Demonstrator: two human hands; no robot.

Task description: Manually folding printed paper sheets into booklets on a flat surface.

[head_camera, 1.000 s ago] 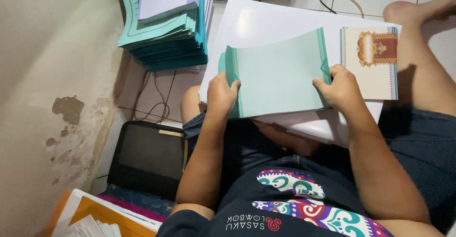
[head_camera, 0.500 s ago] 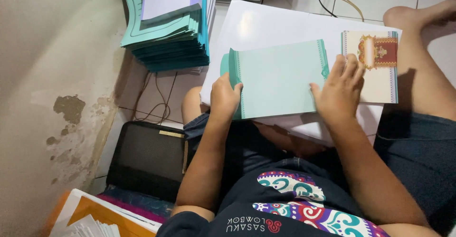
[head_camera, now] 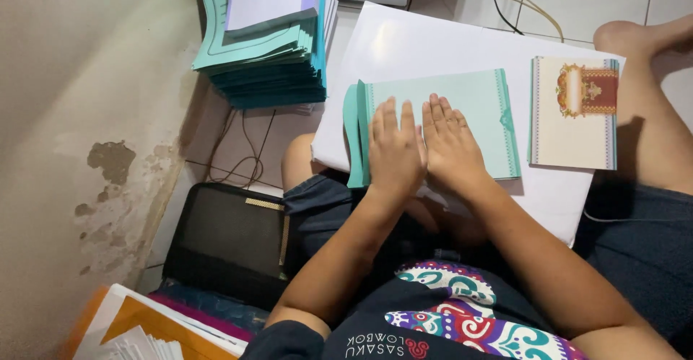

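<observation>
Both hands lie flat, fingers spread and gripping nothing, on a folded mint-green card (head_camera: 462,115) that rests on a large white sheet (head_camera: 404,50) across the person's lap. The left hand (head_camera: 393,151) covers the card's lower left part near the fold, and the right hand (head_camera: 451,147) sits just beside it, thumbs almost touching; palms pressed down like this look meant to flatten the card along its crease. A darker teal edge shows at the card's left side, though whether that is a second layer or an inner flap is hard to tell. To the right on the same sheet, apart from the green one, lies a cream card with a red and gold ornament (head_camera: 574,115). Up left stands a tall stack of teal cards (head_camera: 267,64), within reach. A black bag (head_camera: 231,241) sits on the floor below it.
</observation>
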